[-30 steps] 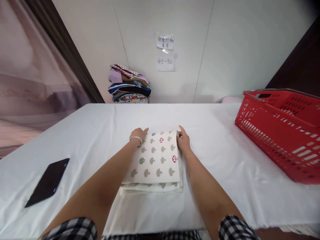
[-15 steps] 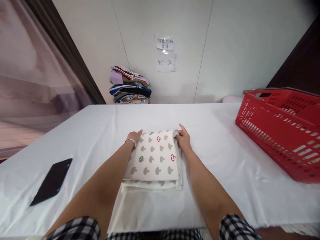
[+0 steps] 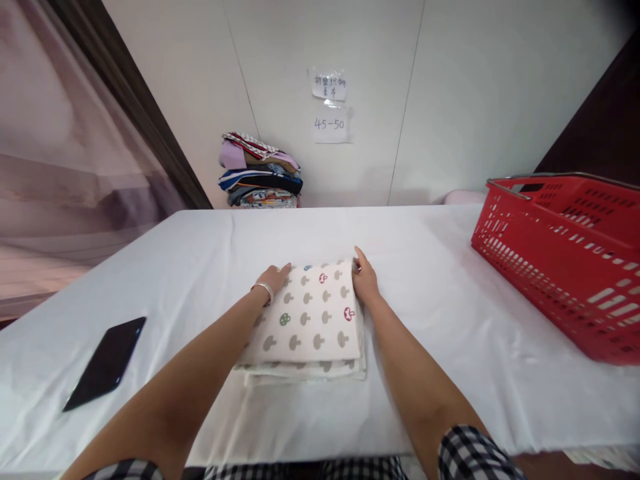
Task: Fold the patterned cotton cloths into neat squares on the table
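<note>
A folded white cloth (image 3: 311, 327) printed with grey, red, green and blue mushrooms lies flat on the white-covered table. Its layers show along the near edge, where the lower ones jut out slightly. My left hand (image 3: 274, 280), with a bracelet at the wrist, holds the cloth's far left corner, its fingertips partly hidden. At the far right corner my right hand (image 3: 365, 277) is closed on the edge, the index finger pointing up and away.
A black phone (image 3: 106, 363) lies on the table (image 3: 430, 320) at the left. The red plastic basket (image 3: 555, 260) stands at the right edge. Behind the table rises a pile of folded fabrics (image 3: 261, 170), near paper signs (image 3: 330, 123) on the wall. A pinkish curtain (image 3: 65, 153) hangs at left.
My left hand has shifted slightly right along the far edge. The cloth's top layer has been straightened, and its raised right corner now lies flatter under my right hand.
</note>
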The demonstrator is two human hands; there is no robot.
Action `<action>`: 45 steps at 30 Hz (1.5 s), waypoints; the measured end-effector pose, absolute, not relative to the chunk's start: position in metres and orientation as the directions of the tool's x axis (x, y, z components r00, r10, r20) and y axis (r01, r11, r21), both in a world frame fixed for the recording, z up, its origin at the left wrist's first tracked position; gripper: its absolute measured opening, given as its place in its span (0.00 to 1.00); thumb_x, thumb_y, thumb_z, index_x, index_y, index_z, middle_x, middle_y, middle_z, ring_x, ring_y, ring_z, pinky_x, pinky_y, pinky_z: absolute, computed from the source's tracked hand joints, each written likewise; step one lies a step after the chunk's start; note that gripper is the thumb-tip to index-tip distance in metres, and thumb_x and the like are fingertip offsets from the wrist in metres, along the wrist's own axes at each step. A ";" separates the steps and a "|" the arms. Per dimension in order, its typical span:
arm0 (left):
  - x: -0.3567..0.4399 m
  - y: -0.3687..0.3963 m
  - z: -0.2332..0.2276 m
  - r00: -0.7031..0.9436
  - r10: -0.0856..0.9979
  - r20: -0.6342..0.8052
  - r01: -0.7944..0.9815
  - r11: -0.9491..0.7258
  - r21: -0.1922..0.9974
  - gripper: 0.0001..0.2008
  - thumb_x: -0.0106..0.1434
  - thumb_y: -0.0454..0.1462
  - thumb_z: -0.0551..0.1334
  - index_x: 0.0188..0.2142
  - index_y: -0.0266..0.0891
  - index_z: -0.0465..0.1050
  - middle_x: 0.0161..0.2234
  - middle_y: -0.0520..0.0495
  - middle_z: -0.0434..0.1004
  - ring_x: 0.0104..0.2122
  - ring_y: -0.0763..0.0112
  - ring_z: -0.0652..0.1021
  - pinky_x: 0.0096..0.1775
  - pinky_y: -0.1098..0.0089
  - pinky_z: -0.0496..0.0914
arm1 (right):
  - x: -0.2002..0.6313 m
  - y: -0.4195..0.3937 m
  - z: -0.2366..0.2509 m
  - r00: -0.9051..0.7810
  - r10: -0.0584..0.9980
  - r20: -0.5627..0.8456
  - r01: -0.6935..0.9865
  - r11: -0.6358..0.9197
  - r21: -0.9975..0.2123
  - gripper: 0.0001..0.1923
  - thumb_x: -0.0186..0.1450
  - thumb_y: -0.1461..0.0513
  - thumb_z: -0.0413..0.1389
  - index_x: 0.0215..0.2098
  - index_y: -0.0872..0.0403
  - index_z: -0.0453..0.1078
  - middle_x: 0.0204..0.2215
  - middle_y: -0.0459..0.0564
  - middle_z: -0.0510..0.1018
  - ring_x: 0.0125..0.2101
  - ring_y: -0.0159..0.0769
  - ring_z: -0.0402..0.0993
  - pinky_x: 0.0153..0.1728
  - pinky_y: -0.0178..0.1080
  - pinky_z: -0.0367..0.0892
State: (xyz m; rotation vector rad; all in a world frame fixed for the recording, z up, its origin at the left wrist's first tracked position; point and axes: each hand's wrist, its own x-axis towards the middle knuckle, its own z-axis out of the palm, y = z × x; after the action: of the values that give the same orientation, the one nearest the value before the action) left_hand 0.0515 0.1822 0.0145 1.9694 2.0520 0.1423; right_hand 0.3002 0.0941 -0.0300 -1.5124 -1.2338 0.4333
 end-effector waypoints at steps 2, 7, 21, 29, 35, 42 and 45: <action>0.052 0.176 0.017 -0.027 0.978 -0.205 0.954 0.086 0.287 0.32 0.61 0.55 0.44 0.51 0.34 0.65 0.49 0.31 0.70 0.48 0.51 0.72 0.43 0.61 0.66 | 0.300 0.094 -0.029 0.412 0.853 0.322 0.456 0.113 -0.883 0.32 0.55 0.61 0.53 0.59 0.46 0.57 0.37 0.46 0.74 0.34 0.35 0.69 0.39 0.39 0.64; 0.066 0.157 0.030 0.096 0.995 0.011 0.971 -0.096 0.217 0.26 0.63 0.50 0.47 0.53 0.36 0.63 0.53 0.35 0.66 0.53 0.53 0.67 0.49 0.58 0.62 | 0.301 0.093 -0.032 0.467 0.838 0.284 0.391 0.092 -0.916 0.28 0.56 0.62 0.50 0.56 0.49 0.60 0.33 0.43 0.75 0.31 0.33 0.69 0.37 0.37 0.64; 0.124 -0.030 0.029 0.753 0.622 0.215 0.563 -0.778 0.280 0.39 0.48 0.57 0.63 0.55 0.42 0.58 0.52 0.39 0.64 0.50 0.52 0.66 0.49 0.52 0.60 | 0.302 0.091 -0.028 0.379 0.851 0.364 0.528 0.124 -0.840 0.31 0.60 0.59 0.50 0.62 0.45 0.52 0.40 0.45 0.76 0.34 0.36 0.71 0.40 0.38 0.64; 0.094 -0.024 0.027 0.777 0.612 0.146 0.592 -0.790 0.158 0.18 0.54 0.40 0.63 0.45 0.42 0.65 0.43 0.44 0.70 0.44 0.57 0.69 0.44 0.58 0.63 | 0.300 0.091 -0.028 0.389 0.826 0.407 0.564 0.136 -0.815 0.28 0.61 0.62 0.47 0.60 0.42 0.55 0.44 0.45 0.73 0.37 0.35 0.70 0.43 0.40 0.64; 0.083 -0.013 0.030 0.728 0.642 0.240 0.534 -0.751 0.389 0.06 0.55 0.31 0.56 0.32 0.40 0.67 0.32 0.48 0.70 0.35 0.66 0.70 0.38 0.65 0.66 | 0.304 0.091 -0.030 0.409 0.831 0.377 0.531 0.119 -0.839 0.27 0.61 0.61 0.48 0.59 0.43 0.57 0.42 0.45 0.74 0.34 0.34 0.70 0.41 0.40 0.64; 0.075 -0.016 0.031 0.703 0.665 0.252 0.471 -0.701 0.536 0.08 0.55 0.30 0.53 0.32 0.41 0.67 0.31 0.48 0.70 0.34 0.67 0.70 0.37 0.67 0.66 | 0.308 0.096 -0.037 0.457 0.817 0.352 0.446 0.131 -0.885 0.27 0.57 0.62 0.49 0.55 0.48 0.63 0.38 0.47 0.74 0.35 0.34 0.68 0.37 0.37 0.63; 0.079 -0.020 0.023 0.790 0.566 0.233 0.463 -0.802 0.377 0.10 0.54 0.31 0.56 0.37 0.41 0.68 0.36 0.46 0.71 0.39 0.63 0.70 0.41 0.62 0.65 | 0.309 0.097 -0.039 0.463 0.820 0.337 0.411 0.138 -0.901 0.26 0.55 0.64 0.48 0.53 0.49 0.65 0.38 0.47 0.74 0.34 0.33 0.67 0.37 0.37 0.63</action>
State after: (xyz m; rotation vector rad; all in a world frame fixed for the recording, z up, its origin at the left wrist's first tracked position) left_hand 0.0789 -0.0198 0.0234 2.6804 0.7913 0.4868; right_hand 0.3087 0.0971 -0.0386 -1.4794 -1.1394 0.4155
